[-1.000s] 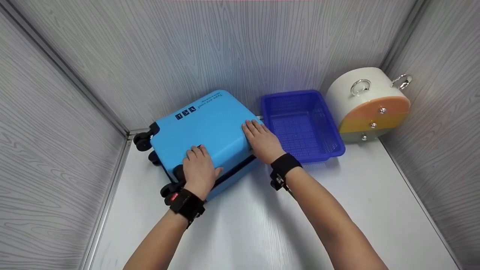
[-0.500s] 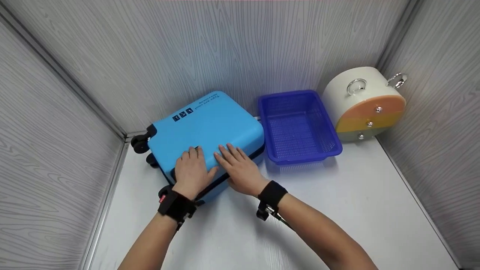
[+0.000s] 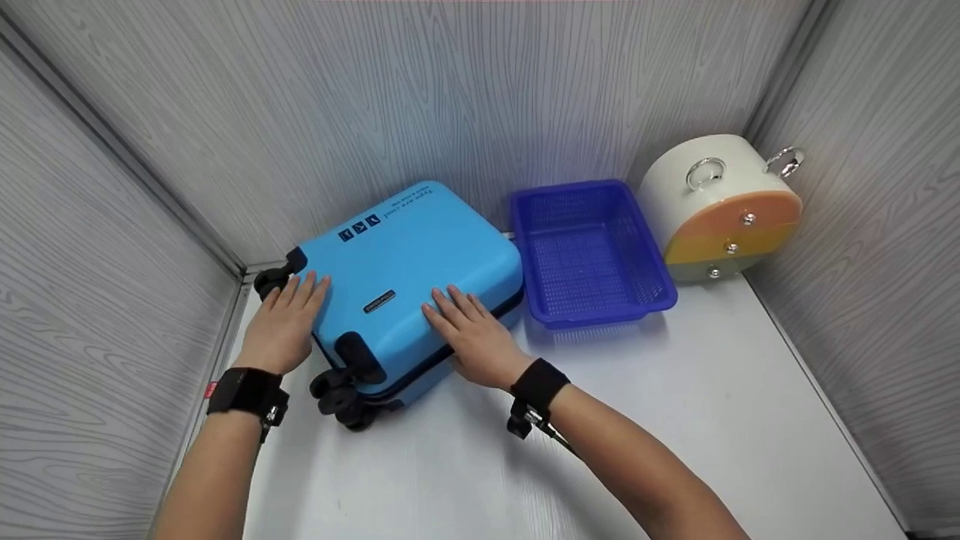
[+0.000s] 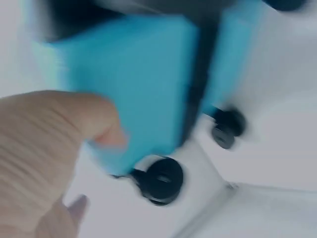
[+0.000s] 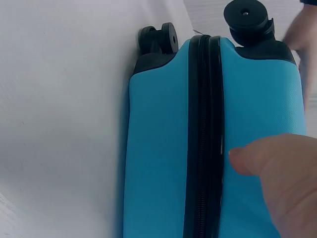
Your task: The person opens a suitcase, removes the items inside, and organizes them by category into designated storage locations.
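Observation:
A light-blue hard-shell suitcase [image 3: 420, 255] lies flat on the white surface, its black wheels [image 3: 341, 394] pointing left and toward me. My left hand [image 3: 281, 326] is at its wheeled end, fingers straight and fingertips right at the upper left corner. In the blurred left wrist view the thumb [image 4: 106, 124] overlaps the blue shell beside a black wheel [image 4: 161, 181]. My right hand [image 3: 480, 341] rests with straight fingers on the near long edge of the shell. The right wrist view shows its thumb [image 5: 247, 158] against the side, next to the black zipper [image 5: 202, 139].
A dark-blue plastic basket [image 3: 592, 255] stands right of the suitcase, close to its end. Further right is a round cream container [image 3: 697, 169] with ring handles and an orange, yellow and green front. Grey wood-grain walls [image 3: 465, 97] enclose the surface at the back and sides.
My right hand has come left from the suitcase's right end to its near edge. My left hand has moved from the top of the shell left to the wheeled end.

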Available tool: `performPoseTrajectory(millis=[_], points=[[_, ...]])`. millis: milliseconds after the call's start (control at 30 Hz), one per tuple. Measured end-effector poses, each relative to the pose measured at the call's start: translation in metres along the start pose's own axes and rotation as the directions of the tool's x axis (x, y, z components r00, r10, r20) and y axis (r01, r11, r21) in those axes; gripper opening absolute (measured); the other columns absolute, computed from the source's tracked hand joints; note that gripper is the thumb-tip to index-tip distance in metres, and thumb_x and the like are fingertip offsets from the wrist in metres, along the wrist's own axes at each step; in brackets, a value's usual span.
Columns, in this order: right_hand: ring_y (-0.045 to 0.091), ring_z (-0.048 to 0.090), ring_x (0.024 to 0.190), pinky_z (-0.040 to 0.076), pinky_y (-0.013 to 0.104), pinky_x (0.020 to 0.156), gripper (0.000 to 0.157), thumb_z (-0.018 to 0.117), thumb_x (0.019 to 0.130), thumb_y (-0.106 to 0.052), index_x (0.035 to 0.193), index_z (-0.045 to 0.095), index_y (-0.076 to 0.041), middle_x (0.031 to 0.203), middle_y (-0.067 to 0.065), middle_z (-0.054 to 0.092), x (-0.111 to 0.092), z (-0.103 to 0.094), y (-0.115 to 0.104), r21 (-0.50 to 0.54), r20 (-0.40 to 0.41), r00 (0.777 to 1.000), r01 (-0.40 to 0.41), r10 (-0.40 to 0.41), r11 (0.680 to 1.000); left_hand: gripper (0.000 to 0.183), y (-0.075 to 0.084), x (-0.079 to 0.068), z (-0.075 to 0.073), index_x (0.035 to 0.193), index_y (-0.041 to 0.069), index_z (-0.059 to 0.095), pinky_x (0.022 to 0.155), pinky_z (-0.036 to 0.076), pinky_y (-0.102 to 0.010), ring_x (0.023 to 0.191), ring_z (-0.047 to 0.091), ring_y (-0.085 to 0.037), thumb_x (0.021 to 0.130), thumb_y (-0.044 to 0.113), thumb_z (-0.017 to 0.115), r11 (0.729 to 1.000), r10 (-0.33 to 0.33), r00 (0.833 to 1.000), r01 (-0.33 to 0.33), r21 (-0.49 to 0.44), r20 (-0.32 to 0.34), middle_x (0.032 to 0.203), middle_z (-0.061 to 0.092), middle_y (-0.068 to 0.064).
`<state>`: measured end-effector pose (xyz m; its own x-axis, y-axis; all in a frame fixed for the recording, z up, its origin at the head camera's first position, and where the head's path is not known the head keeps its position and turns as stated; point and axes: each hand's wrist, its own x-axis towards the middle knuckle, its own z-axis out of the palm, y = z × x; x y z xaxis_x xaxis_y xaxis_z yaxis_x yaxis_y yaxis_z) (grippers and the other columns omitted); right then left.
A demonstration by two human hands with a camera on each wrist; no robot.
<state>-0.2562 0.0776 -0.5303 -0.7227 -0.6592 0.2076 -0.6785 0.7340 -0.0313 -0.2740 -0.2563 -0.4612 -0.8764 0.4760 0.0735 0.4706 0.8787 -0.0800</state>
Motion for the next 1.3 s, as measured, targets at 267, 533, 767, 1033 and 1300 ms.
performPoseTrajectory(millis=[267, 533, 767, 1033, 1300], points=[[0.034, 0.002, 0.156, 0.01, 0.049, 0.124, 0.084, 0.063, 0.097, -0.01, 0.165, 0.014, -0.01, 0.17, 0.015, 0.007, 0.002, -0.001, 0.0, 0.02, 0.01, 1.0, 0.024, -0.024, 1.0, 0.117, -0.004, -0.001, 0.024, 0.16, 0.001, 0.029, 0.116, 0.031, -0.057, 0.147, 0.033, -0.043, 0.066, 0.009, 0.098, 0.984, 0.164, 0.985, -0.16, 0.079, -0.045, 0.163, 0.03, -0.023], [0.033, 0.002, 0.156, 0.009, 0.048, 0.125, 0.086, 0.069, 0.098, -0.016, 0.165, 0.016, -0.011, 0.171, 0.013, 0.008, 0.0, -0.002, 0.016, 0.087, 0.0, 0.998, 0.062, -0.062, 0.994, 0.113, 0.006, 0.003, 0.021, 0.159, 0.0, 0.033, 0.113, 0.036, -0.057, 0.144, 0.036, -0.044, 0.067, 0.016, 0.098, 0.987, 0.149, 0.988, -0.147, 0.059, -0.03, 0.161, 0.034, -0.023], [0.027, 0.0, 0.157, 0.014, 0.041, 0.124, 0.074, 0.048, 0.103, 0.003, 0.166, 0.013, -0.016, 0.171, 0.007, 0.005, 0.001, -0.007, 0.037, 0.091, 0.059, 0.998, 0.019, -0.024, 0.996, 0.113, 0.018, 0.009, 0.022, 0.158, 0.001, 0.036, 0.107, 0.042, -0.057, 0.141, 0.041, -0.044, 0.068, 0.028, 0.098, 0.987, 0.128, 0.991, -0.124, 0.1, -0.039, 0.158, 0.039, -0.023], [0.028, 0.005, 0.157, 0.054, 0.036, 0.081, 0.073, 0.043, 0.104, 0.007, 0.166, 0.013, -0.018, 0.171, 0.006, 0.007, 0.001, -0.015, 0.056, 0.119, 0.074, 0.994, -0.09, 0.082, 0.989, 0.112, 0.043, 0.017, 0.023, 0.156, 0.0, 0.039, 0.103, 0.044, -0.057, 0.137, 0.046, -0.042, 0.071, 0.049, 0.093, 0.985, 0.085, 0.995, -0.077, 0.153, -0.049, 0.155, 0.043, -0.023], [0.027, 0.006, 0.156, 0.028, 0.041, 0.12, 0.064, 0.035, 0.104, 0.004, 0.164, 0.019, -0.011, 0.171, 0.009, 0.009, 0.001, -0.033, 0.068, 0.402, 0.164, 0.97, -0.234, 0.182, 0.885, 0.107, 0.074, 0.027, 0.025, 0.152, -0.005, 0.043, 0.115, 0.034, -0.056, 0.138, 0.045, -0.042, 0.075, 0.054, 0.089, 0.99, 0.053, 0.997, -0.045, 0.136, -0.06, 0.15, 0.048, -0.028]])
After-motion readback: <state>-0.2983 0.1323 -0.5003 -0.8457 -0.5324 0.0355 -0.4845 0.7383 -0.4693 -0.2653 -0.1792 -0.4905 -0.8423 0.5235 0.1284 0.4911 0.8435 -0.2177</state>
